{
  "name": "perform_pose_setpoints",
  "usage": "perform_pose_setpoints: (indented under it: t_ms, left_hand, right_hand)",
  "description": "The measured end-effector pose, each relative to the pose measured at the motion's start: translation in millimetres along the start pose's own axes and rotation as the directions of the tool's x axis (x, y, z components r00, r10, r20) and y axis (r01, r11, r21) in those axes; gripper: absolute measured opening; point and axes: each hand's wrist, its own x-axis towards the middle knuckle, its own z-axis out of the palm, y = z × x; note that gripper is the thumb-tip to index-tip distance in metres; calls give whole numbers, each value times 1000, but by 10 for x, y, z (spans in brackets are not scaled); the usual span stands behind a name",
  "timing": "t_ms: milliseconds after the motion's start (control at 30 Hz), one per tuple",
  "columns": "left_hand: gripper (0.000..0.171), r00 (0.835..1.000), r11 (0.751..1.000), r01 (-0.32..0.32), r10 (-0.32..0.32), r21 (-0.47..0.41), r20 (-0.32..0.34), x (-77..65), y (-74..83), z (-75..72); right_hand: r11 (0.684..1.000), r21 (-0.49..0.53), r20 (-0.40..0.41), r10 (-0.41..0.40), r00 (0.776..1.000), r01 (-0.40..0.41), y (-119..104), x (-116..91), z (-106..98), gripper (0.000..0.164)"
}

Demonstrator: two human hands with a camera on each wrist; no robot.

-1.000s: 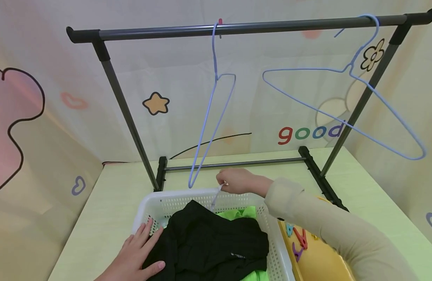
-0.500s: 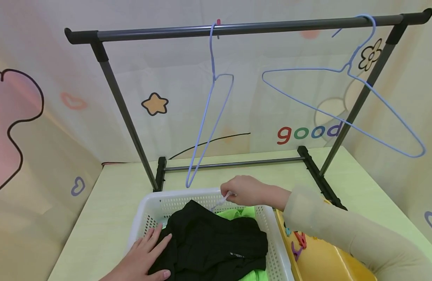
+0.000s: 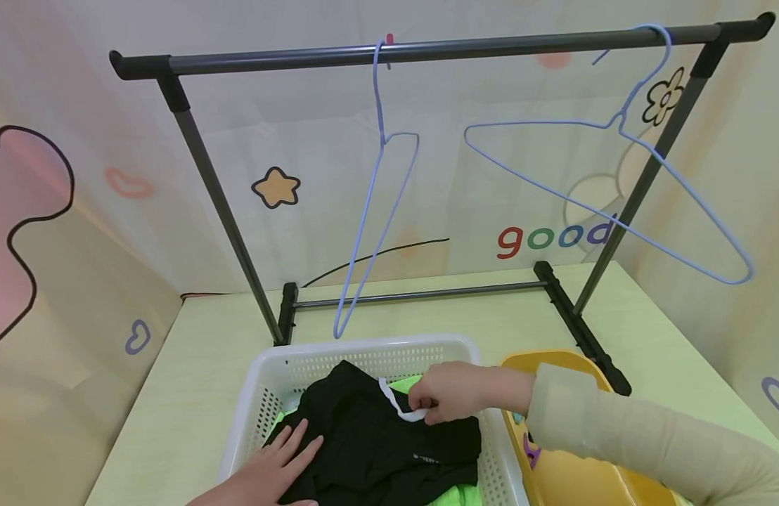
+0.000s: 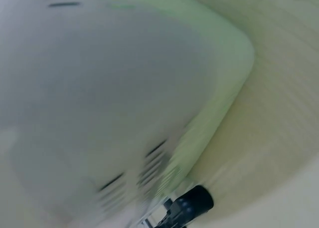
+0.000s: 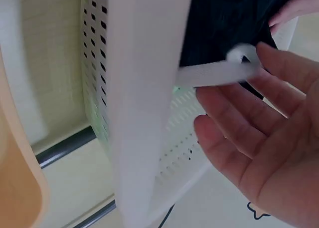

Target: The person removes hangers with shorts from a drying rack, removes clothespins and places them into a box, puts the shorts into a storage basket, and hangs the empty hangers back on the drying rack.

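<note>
A black garment (image 3: 370, 443) with a small white print lies heaped in a white perforated basket (image 3: 358, 346). Its white drawstring (image 3: 389, 398) is pinched by my right hand (image 3: 458, 390), just above the cloth near the basket's right side. The right wrist view shows the flat white drawstring (image 5: 209, 75) between thumb and fingers. My left hand (image 3: 269, 467) rests on the garment's left part with fingers spread. Bright green cloth (image 3: 462, 495) shows from under the black garment. The left wrist view is blurred, and no hand can be made out there.
Behind the basket stands a dark clothes rack (image 3: 465, 50). Two blue hangers hang from its bar: a left hanger (image 3: 364, 232) turned nearly edge-on and a right hanger (image 3: 541, 184). A yellow bin (image 3: 579, 485) with a purple clothespin (image 3: 531, 451) sits right of the basket.
My right hand has come down and towards me from above the basket's back rim, drawing the white drawstring forward over the black garment. My left hand has shifted slightly right on the garment.
</note>
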Motion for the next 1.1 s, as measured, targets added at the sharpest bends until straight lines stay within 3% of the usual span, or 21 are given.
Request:
perform_pose_setpoints:
  t_ms: [200, 400, 533, 633, 800, 867, 1100]
  left_hand:
    - [84, 994, 999, 12, -17, 46, 108, 21, -48, 118]
    - [81, 997, 999, 10, -14, 48, 73, 28, -45, 233]
    - [84, 998, 1000, 6, -8, 31, 63, 13, -28, 188]
    - [82, 999, 1000, 2, -2, 0, 37, -1, 2, 60]
    - [79, 996, 983, 84, -78, -162, 44, -31, 136, -308]
    - [78, 995, 979, 100, -96, -179, 27, -40, 195, -465]
    - [76, 987, 994, 87, -94, -60, -133, 78, 304, -871]
  right_hand:
    - [999, 5, 150, 39, 988, -40, -18, -4, 112, 22]
    - [998, -13, 219, 63, 974, -62, -31, 1, 162, 32]
    - [996, -1, 221, 84, 972, -86, -23, -22, 171, 34]
    - [996, 3, 189, 88, 978, -90, 1, -48, 145, 33]
    - [997, -14, 96, 82, 992, -81, 53, -77, 45, 32]
    - [997, -19, 47, 74, 996, -73, 79, -80, -10, 32]
    - [995, -46, -164, 76, 984, -84, 248, -63, -160, 31]
